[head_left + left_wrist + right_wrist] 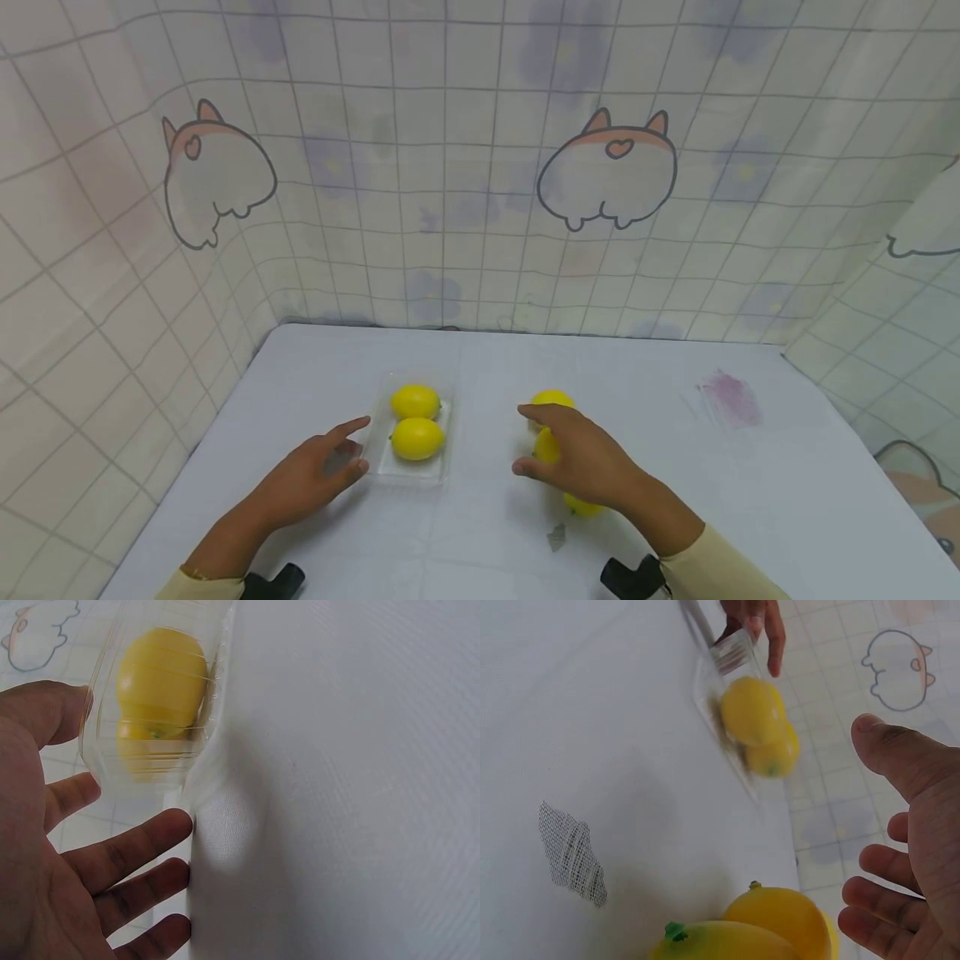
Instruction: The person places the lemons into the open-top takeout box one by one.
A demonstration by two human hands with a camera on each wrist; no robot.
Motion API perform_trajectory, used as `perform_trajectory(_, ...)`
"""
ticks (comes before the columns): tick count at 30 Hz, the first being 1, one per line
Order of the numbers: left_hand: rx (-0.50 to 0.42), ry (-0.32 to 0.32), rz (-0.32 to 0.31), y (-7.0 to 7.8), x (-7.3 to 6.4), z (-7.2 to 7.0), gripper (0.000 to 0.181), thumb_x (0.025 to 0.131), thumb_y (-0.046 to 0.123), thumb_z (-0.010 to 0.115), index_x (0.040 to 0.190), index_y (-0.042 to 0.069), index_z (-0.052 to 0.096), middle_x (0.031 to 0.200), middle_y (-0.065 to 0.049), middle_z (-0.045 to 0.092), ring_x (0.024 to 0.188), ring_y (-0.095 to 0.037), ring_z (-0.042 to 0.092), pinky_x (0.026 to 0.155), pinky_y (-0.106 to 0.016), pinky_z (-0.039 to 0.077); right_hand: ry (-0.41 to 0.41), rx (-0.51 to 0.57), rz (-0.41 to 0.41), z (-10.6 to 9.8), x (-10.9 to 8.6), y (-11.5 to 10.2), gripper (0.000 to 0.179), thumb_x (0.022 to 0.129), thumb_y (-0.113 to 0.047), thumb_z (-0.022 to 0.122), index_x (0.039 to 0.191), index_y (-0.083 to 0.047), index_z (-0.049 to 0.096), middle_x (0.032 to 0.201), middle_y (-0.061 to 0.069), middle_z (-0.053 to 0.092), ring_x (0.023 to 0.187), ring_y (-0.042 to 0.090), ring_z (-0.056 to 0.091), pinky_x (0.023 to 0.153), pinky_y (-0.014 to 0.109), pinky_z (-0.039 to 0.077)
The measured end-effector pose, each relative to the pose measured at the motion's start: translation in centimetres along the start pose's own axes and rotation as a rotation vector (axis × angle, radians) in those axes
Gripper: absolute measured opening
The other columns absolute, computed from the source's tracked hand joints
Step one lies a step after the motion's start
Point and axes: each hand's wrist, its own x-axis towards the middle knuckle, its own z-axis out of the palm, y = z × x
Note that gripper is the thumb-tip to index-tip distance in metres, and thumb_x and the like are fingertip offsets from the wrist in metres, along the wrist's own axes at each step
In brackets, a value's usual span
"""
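A clear plastic tray [397,475] lies left of centre on the white table, holding an upper lemon [416,402] and a lower lemon [417,439]. At the tray's left side is my left hand [296,487], its thumb and fingers spread; the thumb tip meets the tray's edge in the left wrist view, though contact is hard to tell. My right hand [585,457] hovers with loosely extended fingers by three lemons: a far one [552,397], a middle one [546,447] and a near one [582,506], all partly hidden by it. Nothing is gripped in the right wrist view.
White cloth covers the table [480,550]. A small grey mesh-like patch [557,537] lies near the right hand, and a pinkish stain [730,398] marks the far right. Checked curtains [465,192] with cartoon animals enclose the back and sides.
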Motion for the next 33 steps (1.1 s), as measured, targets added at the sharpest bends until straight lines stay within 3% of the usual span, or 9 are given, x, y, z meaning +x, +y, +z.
perform_trajectory(13,-0.002,0.006,-0.005,0.0,0.0,0.1,0.069,0.098,0.056,0.063,0.158,0.030,0.040,0.129,-0.004,0.066,0.130,-0.039,0.053,0.102,-0.067,0.042,-0.015,0.031,0.088,-0.9,-1.5,1.6,0.076,0.081,-0.053,0.084,0.146,-0.024,0.057,0.147,0.000,0.055,0.132,0.027,0.053,0.109,0.055,0.043)
perform_trajectory(22,-0.001,0.004,0.001,-0.2,-0.1,0.1,0.069,0.098,0.057,0.062,0.158,0.030,0.040,0.129,-0.004,0.067,0.130,-0.039,0.053,0.104,-0.067,0.041,0.005,0.024,0.077,-1.5,-2.7,2.9,0.075,0.083,-0.055,0.081,0.146,-0.023,0.056,0.147,0.001,0.054,0.120,0.029,0.060,0.101,0.052,0.050)
perform_trajectory(33,-0.011,0.016,0.026,-0.3,-0.1,0.0,0.069,0.099,0.056,0.062,0.158,0.028,0.040,0.128,-0.004,0.067,0.130,-0.039,0.052,0.105,-0.067,0.039,-0.007,0.020,0.115,-2.3,-4.0,4.3,0.077,0.082,-0.057,0.081,0.146,-0.023,0.056,0.146,0.001,0.056,0.118,0.029,0.060,0.098,0.053,0.051)
